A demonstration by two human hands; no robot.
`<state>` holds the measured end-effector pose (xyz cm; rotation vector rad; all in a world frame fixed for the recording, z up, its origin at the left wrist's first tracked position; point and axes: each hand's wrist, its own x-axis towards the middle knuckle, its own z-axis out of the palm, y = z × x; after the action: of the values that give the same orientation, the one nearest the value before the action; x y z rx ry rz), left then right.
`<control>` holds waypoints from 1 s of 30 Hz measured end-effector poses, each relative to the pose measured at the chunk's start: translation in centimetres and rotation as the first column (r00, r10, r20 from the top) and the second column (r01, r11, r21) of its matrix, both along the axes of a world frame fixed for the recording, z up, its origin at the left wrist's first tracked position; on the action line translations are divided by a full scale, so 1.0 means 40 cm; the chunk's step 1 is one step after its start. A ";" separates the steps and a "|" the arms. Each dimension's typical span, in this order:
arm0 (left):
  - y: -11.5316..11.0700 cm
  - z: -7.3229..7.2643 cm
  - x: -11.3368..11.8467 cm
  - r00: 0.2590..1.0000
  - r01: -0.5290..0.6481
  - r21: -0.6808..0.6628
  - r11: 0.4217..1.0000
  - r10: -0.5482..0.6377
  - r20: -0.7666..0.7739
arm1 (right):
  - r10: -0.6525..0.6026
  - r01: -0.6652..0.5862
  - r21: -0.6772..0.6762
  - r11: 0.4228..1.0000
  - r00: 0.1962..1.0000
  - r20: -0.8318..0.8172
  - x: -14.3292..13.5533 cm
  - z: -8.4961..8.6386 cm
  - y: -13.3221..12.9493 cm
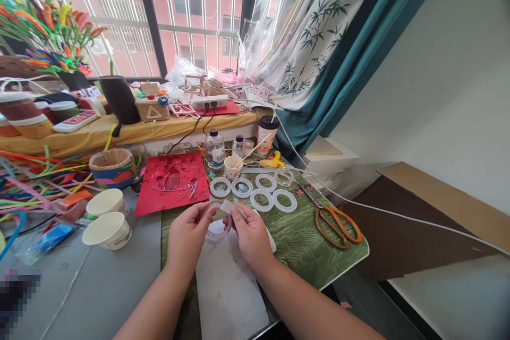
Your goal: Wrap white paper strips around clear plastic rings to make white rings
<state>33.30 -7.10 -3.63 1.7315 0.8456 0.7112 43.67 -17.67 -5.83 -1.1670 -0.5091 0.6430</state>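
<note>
My left hand (188,231) is closed on a translucent ring (218,232), thumb and fingers pinching its upper left edge. Between the fingers of my right hand (252,231) is a small pale flat piece (227,206), which meets the ring's upper right rim; its exact kind I cannot make out. Both hands are over a light grey board (227,281) on the green tabletop. Just beyond them lie several whitish ring-shaped molds (285,201), flat on the table. A clear ring (284,177) lies behind these.
Orange-handled scissors (338,226) lie at the right. A yellow glue gun (273,160), a paper cup (233,166) with a stick, and a clear bottle (215,150) stand behind. Red paper (173,181) with scraps and two white cups (107,230) are at the left. A white cable (382,211) crosses right.
</note>
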 end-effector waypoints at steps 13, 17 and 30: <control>-0.012 -0.018 0.007 0.933 0.241 -0.241 0.940 -0.156 0.323 | -0.059 0.059 -0.045 0.997 0.998 0.003 0.020 -0.002 0.007; -0.051 -0.039 0.018 0.869 0.387 -0.395 0.833 -0.186 0.459 | -0.053 0.054 -0.024 0.998 0.999 0.010 0.003 0.014 0.003; -0.043 -0.033 0.025 0.890 0.176 -0.519 0.837 0.090 0.447 | -0.089 0.114 -0.048 0.992 0.927 0.364 -0.013 0.033 -0.003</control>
<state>34.29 -8.82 -4.93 1.0000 0.5936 0.7175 43.15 -17.80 -4.51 -1.3775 -0.7366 0.3564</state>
